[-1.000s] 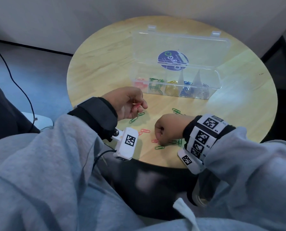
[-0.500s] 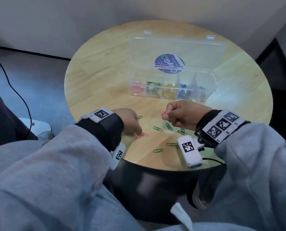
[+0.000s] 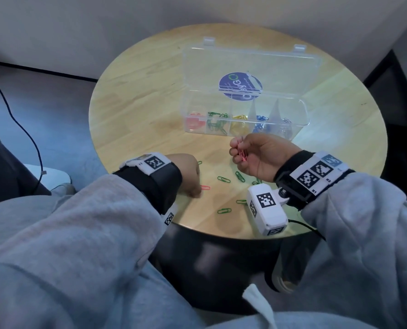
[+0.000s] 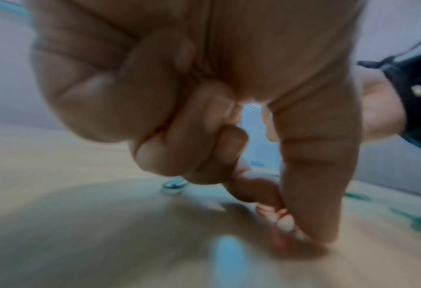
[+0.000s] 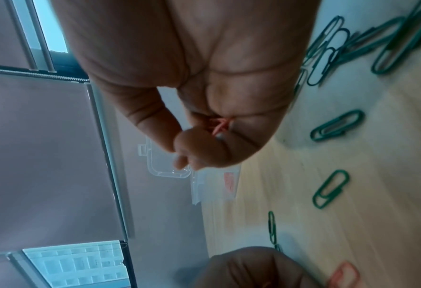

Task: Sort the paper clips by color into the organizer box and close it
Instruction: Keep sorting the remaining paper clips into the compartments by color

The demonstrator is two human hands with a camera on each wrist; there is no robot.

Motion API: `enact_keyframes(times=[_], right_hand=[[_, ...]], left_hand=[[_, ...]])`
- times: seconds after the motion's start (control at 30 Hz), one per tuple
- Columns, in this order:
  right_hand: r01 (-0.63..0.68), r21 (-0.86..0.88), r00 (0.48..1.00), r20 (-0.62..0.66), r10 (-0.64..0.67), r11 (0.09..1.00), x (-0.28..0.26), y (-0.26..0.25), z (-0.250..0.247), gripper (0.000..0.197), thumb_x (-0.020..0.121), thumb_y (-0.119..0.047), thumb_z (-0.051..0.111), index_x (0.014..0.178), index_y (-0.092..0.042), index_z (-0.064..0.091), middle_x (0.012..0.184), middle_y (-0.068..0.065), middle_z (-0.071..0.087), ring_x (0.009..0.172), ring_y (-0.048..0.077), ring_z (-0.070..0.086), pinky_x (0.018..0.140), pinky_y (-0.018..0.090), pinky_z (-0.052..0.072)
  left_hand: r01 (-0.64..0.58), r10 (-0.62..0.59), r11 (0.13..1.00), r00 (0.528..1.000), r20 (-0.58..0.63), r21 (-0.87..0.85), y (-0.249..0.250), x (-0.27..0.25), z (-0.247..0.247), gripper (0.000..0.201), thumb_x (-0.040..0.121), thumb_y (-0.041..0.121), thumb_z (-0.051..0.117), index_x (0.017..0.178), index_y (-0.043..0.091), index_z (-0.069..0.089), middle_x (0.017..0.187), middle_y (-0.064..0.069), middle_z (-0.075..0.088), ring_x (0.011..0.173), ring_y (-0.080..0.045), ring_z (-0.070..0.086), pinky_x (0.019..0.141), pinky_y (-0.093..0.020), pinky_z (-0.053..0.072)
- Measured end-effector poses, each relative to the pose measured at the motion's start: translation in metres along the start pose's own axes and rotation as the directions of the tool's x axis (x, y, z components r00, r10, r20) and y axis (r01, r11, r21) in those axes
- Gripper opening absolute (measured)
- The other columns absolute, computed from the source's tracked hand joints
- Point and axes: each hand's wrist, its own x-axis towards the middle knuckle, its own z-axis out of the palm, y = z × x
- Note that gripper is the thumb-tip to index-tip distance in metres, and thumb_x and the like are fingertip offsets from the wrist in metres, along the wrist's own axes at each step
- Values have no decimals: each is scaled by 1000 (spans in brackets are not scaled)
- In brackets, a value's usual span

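The right hand (image 3: 259,155) is holding a few red clips (image 3: 241,155) in curled fingers, raised just in front of the open organizer box (image 3: 299,119) (lid tilted back). The left hand (image 3: 188,175) is pinching a red clip (image 3: 205,187) lying on the table (image 3: 138,110). Green clips (image 3: 224,179) are lying scattered between the hands.

Light's pretty soft and even from my head cam, daylight-ish, with a pale sheen across the far side of the round table (image 3: 131,96) and glare on the clear lid of the organizer box (image 3: 247,65). Edges bend from the wide lens. My left wrist cam is mushy: my left hand (image 4: 204,101) is smeared with motion blur, dim shadow under it. Right wrist cam is sharper, with bright windows (image 5: 81,267) behind and the green clips (image 5: 337,125) slightly soft.
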Motion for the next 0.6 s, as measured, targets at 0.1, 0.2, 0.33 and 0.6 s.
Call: enact_keyframes(times=[0.1,0.2,0.33,0.6], right_hand=[[-27,-104,999,-23,25,994,1,1,4,21,90,-9,40,70,-12,46,67,4,48,49,10,46,42,16,41],[-45,-422,994,-106,0,906,5,3,11,25,91,-15,54,69,-13,44,62,2,44,47,10,40,39,17,35],[-55,-851,997,-74,-16,522,9,1,25,34,81,-25,71,63,-17,43,56,0,40,48,15,36,46,23,32],[3,-991,1000,2,3,-135,12,18,63,15,80,-26,69,88,-22,57,80,-9,53,77,15,49,54,22,35]], left_hand=[[-8,20,983,998,62,-181,-5,-1,-11,15,75,30,72,70,19,64,63,2,55,59,-16,47,61,-24,39],[16,33,868,995,90,-496,-12,1,-23,16,81,17,63,69,12,56,59,-2,43,50,-17,30,50,-22,24],[18,-13,568,1000,13,-823,-19,1,-34,23,87,5,44,65,10,45,63,-3,47,44,-9,35,34,-13,21],[31,16,226,999,35,-974,-26,2,-44,21,84,9,37,64,17,37,48,4,46,36,-5,35,31,-10,19]])
